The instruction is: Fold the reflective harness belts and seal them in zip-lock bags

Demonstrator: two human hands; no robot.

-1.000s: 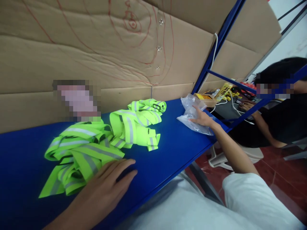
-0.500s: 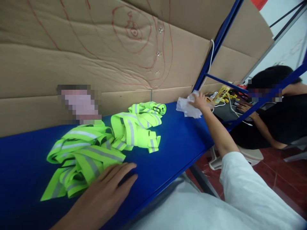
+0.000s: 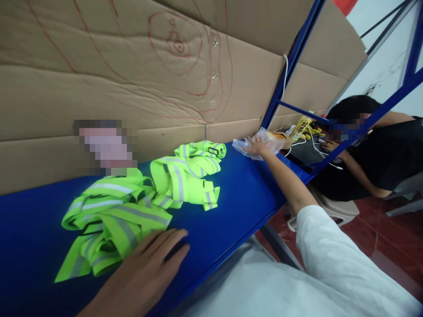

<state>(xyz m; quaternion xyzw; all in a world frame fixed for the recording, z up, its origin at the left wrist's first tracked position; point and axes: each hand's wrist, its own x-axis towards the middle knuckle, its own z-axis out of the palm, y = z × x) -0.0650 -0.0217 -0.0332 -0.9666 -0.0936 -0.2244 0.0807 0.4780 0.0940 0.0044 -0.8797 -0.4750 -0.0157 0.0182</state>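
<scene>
My left hand (image 3: 145,268) lies palm down with fingers stretched out at the near edge of a pile of neon-green reflective straps (image 3: 128,215); nothing shows in its grasp. Grey stripes run along the straps, and a black buckle shows on the rolled bundle (image 3: 201,154) at the far end. With its arm reaching out to the right, my right hand (image 3: 259,147) is spread on a clear plastic bag (image 3: 276,141) by the cardboard wall. Its fingers are apart and press on the crinkled film. An orange-yellow item shows at the bag's far side, too unclear to name.
The blue table (image 3: 231,193) runs along a cardboard wall (image 3: 125,88) with red drawn lines. A blue metal frame (image 3: 291,75) crosses at right. Beyond it are a yellow package (image 3: 300,127), white cables and a seated person in black (image 3: 380,154). A blurred pinkish patch (image 3: 107,145) stands at left.
My right hand has shifted left on the plastic bag, and its fingers are spread wider. The bag now reaches farther left. My left hand and the straps stay put; the view has turned slightly.
</scene>
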